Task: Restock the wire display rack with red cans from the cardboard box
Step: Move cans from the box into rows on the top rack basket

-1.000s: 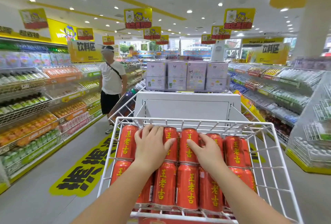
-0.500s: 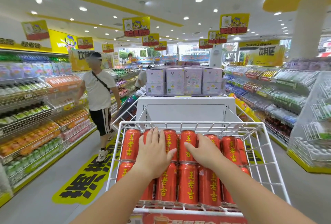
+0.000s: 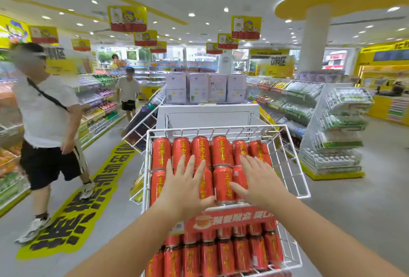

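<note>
The white wire display rack [image 3: 290, 166] stands right in front of me, its top tier filled with red cans [image 3: 221, 150] lying in two rows. My left hand [image 3: 183, 183] lies flat with spread fingers over the front-row cans on the left. My right hand [image 3: 259, 179] is flat too, fingers straight, over the cans on the right. A lower tier [image 3: 290, 261] below a red label strip [image 3: 230, 219] holds more red cans [image 3: 223, 254]. No cardboard box is in view.
A person in a white shirt and black shorts [image 3: 46, 121] walks in the aisle close on my left; another person [image 3: 128, 93] stands farther back. Stocked shelves [image 3: 95, 104] line the left, and a wire rack of bottles [image 3: 338, 132] stands at the right. Purple boxes [image 3: 205, 88] sit behind the rack.
My view pulled back and both hands slid toward the front row, fingers now straight and spread. The lower tier came into view. The person on the left walked much closer.
</note>
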Demonstrator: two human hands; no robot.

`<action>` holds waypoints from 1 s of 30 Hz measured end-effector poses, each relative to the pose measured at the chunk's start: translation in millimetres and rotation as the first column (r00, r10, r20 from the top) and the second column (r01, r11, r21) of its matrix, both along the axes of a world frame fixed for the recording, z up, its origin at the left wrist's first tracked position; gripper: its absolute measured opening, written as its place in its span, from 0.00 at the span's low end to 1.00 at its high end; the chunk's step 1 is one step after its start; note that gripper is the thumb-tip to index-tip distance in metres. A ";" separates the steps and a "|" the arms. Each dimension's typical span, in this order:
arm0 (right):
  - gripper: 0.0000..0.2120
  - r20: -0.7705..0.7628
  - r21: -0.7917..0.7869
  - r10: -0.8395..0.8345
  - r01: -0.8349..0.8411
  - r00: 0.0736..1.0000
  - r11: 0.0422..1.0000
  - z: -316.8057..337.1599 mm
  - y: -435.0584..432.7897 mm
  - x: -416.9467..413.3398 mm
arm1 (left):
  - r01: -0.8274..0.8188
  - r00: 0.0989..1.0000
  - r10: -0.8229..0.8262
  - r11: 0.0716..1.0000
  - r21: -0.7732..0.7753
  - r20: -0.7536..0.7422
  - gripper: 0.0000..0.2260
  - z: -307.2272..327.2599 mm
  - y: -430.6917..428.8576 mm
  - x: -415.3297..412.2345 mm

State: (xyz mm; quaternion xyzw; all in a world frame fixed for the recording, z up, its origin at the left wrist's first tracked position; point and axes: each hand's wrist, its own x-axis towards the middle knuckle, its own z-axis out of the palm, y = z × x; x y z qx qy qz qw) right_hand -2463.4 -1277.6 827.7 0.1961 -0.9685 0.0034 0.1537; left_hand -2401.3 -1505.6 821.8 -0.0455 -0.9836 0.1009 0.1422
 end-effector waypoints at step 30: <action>0.47 0.306 0.132 0.176 -0.225 0.936 0.966 -197.0 277.4 95.3 | -0.174 0.944 0.141 0.981 0.087 0.299 0.45 -194.2 270.1 130.1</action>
